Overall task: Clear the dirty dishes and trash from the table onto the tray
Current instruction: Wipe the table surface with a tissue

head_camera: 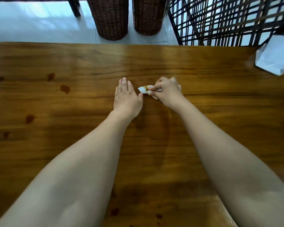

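A small white napkin [143, 90] stained brown lies crumpled at the middle of the wooden table [203, 95]. My right hand [168, 91] pinches it between thumb and curled fingers. My left hand [127, 95] rests flat on the table just left of the napkin, fingers straight, thumb tip near the paper. No tray is in view.
A white paper bag [272, 58] stands at the table's far right edge. Dark spill spots [65, 88] dot the left side of the table. Beyond the far edge stand two wicker columns [111, 17] and a lattice chair [220, 18] on a pale floor.
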### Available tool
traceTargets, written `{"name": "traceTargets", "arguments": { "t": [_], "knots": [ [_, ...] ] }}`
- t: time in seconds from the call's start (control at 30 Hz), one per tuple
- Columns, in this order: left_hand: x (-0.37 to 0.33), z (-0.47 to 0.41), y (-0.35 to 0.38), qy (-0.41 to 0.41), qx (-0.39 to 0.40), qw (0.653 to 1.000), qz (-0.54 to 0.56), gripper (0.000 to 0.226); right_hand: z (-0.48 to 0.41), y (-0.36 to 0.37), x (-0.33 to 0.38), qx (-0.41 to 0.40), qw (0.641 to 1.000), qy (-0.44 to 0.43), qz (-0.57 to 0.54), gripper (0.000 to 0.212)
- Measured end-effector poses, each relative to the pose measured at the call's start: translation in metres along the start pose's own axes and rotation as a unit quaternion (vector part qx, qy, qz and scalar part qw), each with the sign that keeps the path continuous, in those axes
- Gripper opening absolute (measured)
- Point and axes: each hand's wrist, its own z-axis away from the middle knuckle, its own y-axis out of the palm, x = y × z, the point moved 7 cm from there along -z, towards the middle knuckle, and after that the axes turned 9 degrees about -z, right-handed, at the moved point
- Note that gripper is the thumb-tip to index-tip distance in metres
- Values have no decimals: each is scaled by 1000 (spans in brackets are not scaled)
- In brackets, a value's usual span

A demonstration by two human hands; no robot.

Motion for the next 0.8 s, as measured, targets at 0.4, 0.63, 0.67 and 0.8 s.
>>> {"name": "traceTargets", "arguments": {
  "t": [0.4,0.63,0.67,0.8],
  "knots": [
    [3,99,-5,32,-11,993,113,53,100,-21,-20,-36,969,55,-237,27],
    [15,164,7,21,-41,986,160,54,147,-17,-20,-42,971,28,-235,28],
    [17,175,11,20,-43,985,164,54,156,-15,-20,-44,971,21,-234,28],
    [25,217,23,4,-69,985,158,53,192,-6,-18,-41,965,-7,-257,27]
  ]
}}
